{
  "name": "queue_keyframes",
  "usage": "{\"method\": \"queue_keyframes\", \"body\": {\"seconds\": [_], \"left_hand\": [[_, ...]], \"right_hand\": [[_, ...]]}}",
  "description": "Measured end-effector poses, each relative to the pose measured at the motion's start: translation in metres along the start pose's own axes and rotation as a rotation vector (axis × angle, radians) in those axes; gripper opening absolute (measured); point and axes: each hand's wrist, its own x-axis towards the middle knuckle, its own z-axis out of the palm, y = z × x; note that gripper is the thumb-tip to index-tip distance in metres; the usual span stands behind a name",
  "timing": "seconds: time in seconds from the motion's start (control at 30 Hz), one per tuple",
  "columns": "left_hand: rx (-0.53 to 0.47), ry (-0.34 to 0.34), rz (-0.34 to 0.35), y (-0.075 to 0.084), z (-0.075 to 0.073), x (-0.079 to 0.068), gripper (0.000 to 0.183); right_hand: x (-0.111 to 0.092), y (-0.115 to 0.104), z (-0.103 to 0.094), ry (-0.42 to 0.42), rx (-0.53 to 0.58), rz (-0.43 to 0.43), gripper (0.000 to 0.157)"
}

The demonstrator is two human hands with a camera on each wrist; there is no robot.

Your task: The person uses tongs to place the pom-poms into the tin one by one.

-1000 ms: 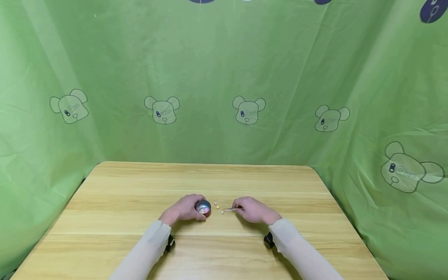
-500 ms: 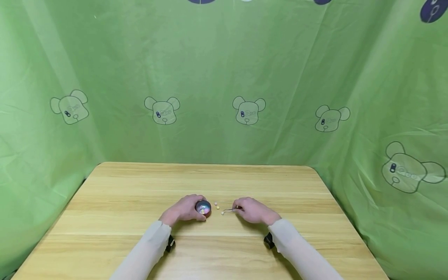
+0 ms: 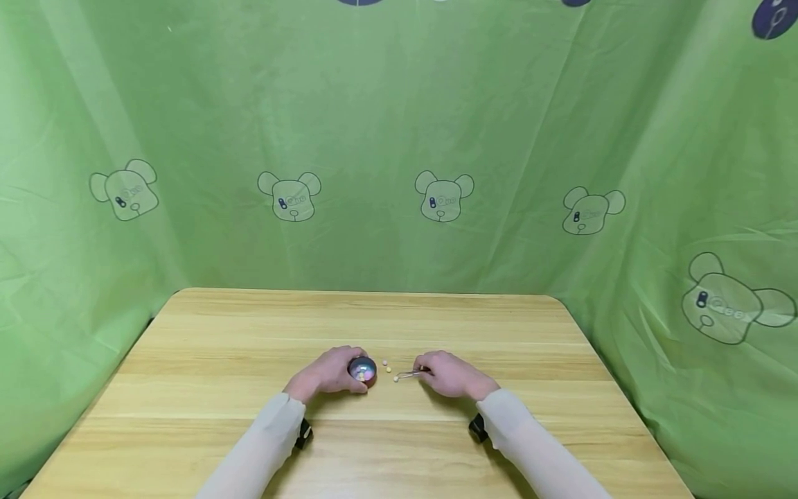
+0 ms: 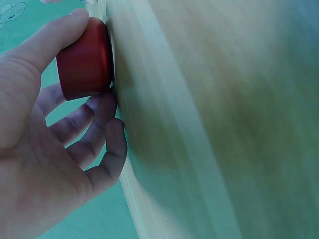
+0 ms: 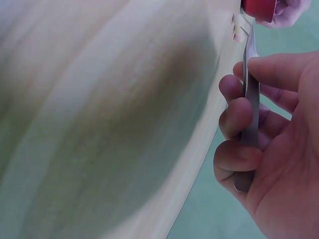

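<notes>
My left hand [image 3: 333,371] grips a small round red cup [image 4: 85,59] by its side, thumb on one side and fingers on the other. Its dark, shiny inside [image 3: 361,367] faces up in the head view, with several pastel beads at the bottom. The cup stands on the table. To the right, my right hand [image 3: 454,374] pinches a pair of metal tweezers [image 5: 252,114], bent tips pointing left toward the cup. At those tips lies a pale bead [image 3: 395,379]; whether they grip it I cannot tell. A yellow bead [image 3: 388,370] and a pink bead [image 3: 384,362] lie between cup and tweezers.
The wooden table [image 3: 399,450] extends around both hands, its far edge well beyond them. Green curtains [image 3: 368,125] printed with bear heads hang behind it and at both sides. A black wrist device [image 3: 479,428] sits under each sleeve cuff.
</notes>
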Motion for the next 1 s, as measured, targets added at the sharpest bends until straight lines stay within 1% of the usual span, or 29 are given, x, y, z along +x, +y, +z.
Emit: {"method": "queue_keyframes", "body": {"seconds": [0.4,0.53,0.87,1.0], "left_hand": [[0.003,-0.002,-0.003,0.0001,0.0001,-0.0003,0.050],[0.003,0.000,-0.003,0.0001,-0.0005,-0.0002,0.051],[0.006,0.002,-0.009,-0.0002,0.0000,-0.0006,0.051],[0.011,0.003,-0.007,0.0000,-0.0002,-0.0006,0.051]], "right_hand": [[0.0003,0.0007,0.0031,0.027,-0.036,-0.093,0.010],[0.0002,0.0020,0.0036,0.043,-0.037,-0.106,0.010],[-0.0018,0.0034,0.0002,0.048,-0.015,-0.062,0.011],[-0.0022,0.0028,-0.0008,0.056,-0.019,-0.060,0.011]]}}
